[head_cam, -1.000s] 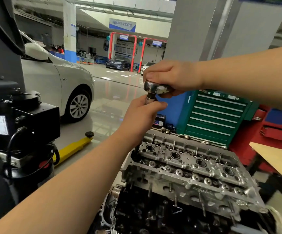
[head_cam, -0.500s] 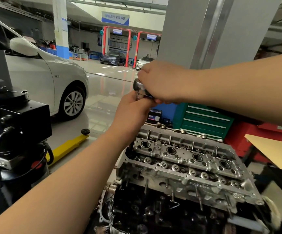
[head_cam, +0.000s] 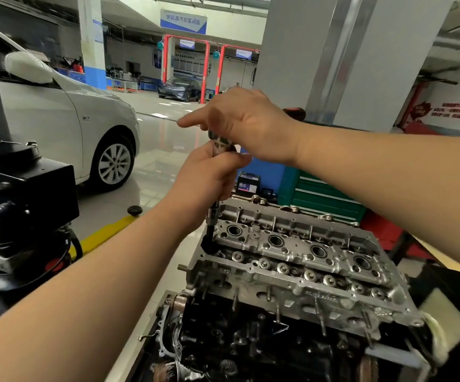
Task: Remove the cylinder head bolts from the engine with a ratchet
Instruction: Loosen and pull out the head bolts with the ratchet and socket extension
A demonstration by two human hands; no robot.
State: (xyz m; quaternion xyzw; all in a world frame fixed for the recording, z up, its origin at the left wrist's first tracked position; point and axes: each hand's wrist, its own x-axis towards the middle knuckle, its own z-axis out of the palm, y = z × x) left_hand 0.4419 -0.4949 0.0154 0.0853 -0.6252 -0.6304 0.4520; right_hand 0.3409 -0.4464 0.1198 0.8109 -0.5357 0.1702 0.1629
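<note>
Here the left hand grips the extension bar while the right hand wraps the ratchet; best keep that bar plumb over the bolt hole in the cylinder head.

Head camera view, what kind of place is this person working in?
Most likely a car repair or training workshop. An engine with its cylinder head exposed sits in front, a white car is parked on the glossy floor to the left, and red vehicle lift posts stand around a dark car further back.
</note>
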